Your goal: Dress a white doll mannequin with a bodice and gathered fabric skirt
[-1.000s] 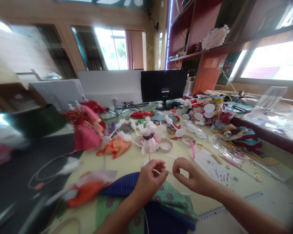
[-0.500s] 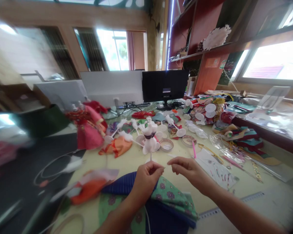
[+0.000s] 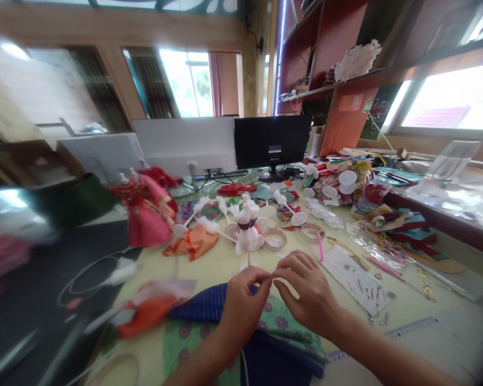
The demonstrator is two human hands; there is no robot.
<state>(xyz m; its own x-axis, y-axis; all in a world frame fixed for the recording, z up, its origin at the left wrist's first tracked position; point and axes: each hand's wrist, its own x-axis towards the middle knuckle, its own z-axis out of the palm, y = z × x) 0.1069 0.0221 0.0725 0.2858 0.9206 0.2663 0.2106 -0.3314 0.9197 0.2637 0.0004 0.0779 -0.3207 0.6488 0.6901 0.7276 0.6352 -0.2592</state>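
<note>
My left hand (image 3: 247, 292) is pinched closed above the folded cloths, on something too small to make out. Its fingertips meet those of my right hand (image 3: 306, 287), whose fingers are bent and also closed on something hidden. Beneath both hands lie a green flowered cloth (image 3: 284, 319) and a dark blue cloth (image 3: 276, 362). Just beyond them a small white doll form (image 3: 247, 230) stands upright on a thin stem, with a dark band around its chest.
Tape rolls (image 3: 274, 239), a pink pen (image 3: 320, 246) and a white sheet with small pieces (image 3: 358, 279) lie beyond and right. A ruler (image 3: 414, 326) is near right. Orange cloth (image 3: 197, 241) and red doll dresses (image 3: 148, 214) are left. Monitors (image 3: 272, 142) stand behind.
My right hand has moved left, and its fingertips now touch those of my left hand. My left hand has hardly moved.
</note>
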